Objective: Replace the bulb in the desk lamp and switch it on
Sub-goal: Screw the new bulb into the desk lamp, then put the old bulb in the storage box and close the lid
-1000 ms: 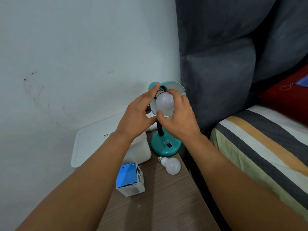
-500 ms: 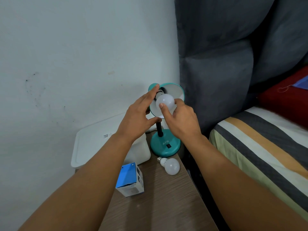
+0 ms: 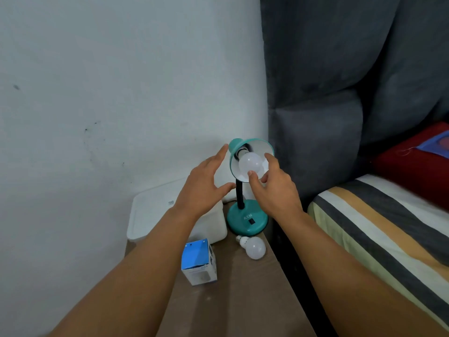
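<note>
A teal desk lamp (image 3: 246,221) stands at the back of the bedside table, its shade (image 3: 261,147) tilted toward me. A white bulb (image 3: 250,163) sits in the socket inside the shade. My right hand (image 3: 274,190) holds this bulb, thumb on its lower front and index finger along its right side. My left hand (image 3: 204,186) hovers just left of the shade with fingers spread and nothing in it; its index fingertip is close to the shade's top. A second white bulb (image 3: 254,248) lies on the table in front of the lamp's base.
A blue and white bulb box (image 3: 199,262) stands on the wooden table (image 3: 243,307). A white lidded plastic container (image 3: 153,212) sits at the table's back left against the wall. A grey headboard (image 3: 315,105) and a striped bed (image 3: 379,229) close off the right.
My left hand has come off the lamp shade and opened, drifting slightly left. My right hand has shifted its fingers around the bulb in the socket.
</note>
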Tool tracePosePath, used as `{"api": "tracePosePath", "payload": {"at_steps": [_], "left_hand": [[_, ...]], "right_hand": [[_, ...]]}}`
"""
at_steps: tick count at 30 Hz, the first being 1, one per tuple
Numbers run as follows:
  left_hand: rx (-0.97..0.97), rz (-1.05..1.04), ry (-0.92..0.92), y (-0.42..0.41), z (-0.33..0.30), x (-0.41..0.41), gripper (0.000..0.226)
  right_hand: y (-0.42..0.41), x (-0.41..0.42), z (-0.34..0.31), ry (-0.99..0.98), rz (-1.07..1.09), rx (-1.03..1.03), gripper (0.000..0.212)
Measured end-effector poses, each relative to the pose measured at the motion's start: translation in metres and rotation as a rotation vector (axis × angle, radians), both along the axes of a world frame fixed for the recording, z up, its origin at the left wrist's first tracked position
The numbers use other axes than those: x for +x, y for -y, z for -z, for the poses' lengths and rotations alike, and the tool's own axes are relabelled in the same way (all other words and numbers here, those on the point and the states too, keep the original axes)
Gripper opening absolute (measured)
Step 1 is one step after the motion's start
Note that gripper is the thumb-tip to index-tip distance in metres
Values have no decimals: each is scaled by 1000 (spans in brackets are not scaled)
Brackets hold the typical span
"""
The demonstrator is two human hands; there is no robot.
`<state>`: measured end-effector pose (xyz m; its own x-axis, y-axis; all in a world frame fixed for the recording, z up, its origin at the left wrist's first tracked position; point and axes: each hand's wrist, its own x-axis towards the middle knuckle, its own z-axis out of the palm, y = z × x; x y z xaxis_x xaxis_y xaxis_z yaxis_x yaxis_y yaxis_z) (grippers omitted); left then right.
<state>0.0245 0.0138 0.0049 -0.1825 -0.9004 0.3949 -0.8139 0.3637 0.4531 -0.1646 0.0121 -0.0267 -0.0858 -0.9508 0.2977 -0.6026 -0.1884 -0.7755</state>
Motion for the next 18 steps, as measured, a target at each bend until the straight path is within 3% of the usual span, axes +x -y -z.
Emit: {"api": "tracePosePath", "payload": {"at_steps": [7,18], "left_hand": [[28,-158,-77,-68,-2,19,72],[117,-438,-155,-191,28,77,66]], "right_hand": [[-45,1,-12,-67,-45,14,51],[-122,52,3,-153,-272,33,45]]}}
